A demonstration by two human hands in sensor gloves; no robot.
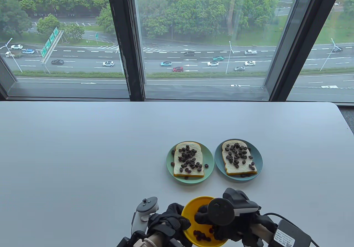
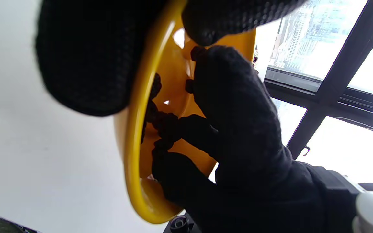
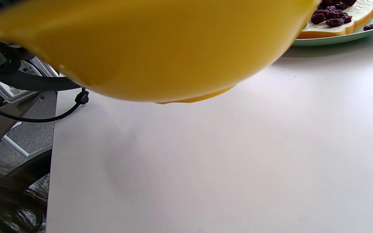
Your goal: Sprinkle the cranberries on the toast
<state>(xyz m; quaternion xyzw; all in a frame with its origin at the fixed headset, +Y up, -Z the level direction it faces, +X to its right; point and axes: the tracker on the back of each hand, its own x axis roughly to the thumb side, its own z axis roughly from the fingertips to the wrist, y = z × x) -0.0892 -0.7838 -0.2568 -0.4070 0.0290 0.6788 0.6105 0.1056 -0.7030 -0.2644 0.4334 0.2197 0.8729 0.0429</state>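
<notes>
At the bottom centre of the table view a yellow bowl is held above the white desk. The left hand grips the bowl's left rim: in the left wrist view its fingers wrap the outside of the rim at the upper left of the frame while the thumb presses on the inside at the top centre. The right hand reaches into the bowl from the right. In the left wrist view its fingers are drawn together among the cranberries in the middle of the frame, pinching some of them against the bowl's inner wall. More cranberries lie loose at the bottom of the bowl in the table view, near the lower edge of the frame.

In the right wrist view the underside of the bowl fills the upper half of the frame, clear of the desk below it, with its shadow on the surface.

Just above the bowl in the table view, a little right of centre, two plates stand side by side, near but apart. The green plate on the left carries a slice of toast thickly covered with cranberries, a few of them spilled onto the plate. The blue plate on the right carries a second slice of toast with a looser scatter of cranberries.

A window fills the top of the frame, looking onto a road with cars.
</notes>
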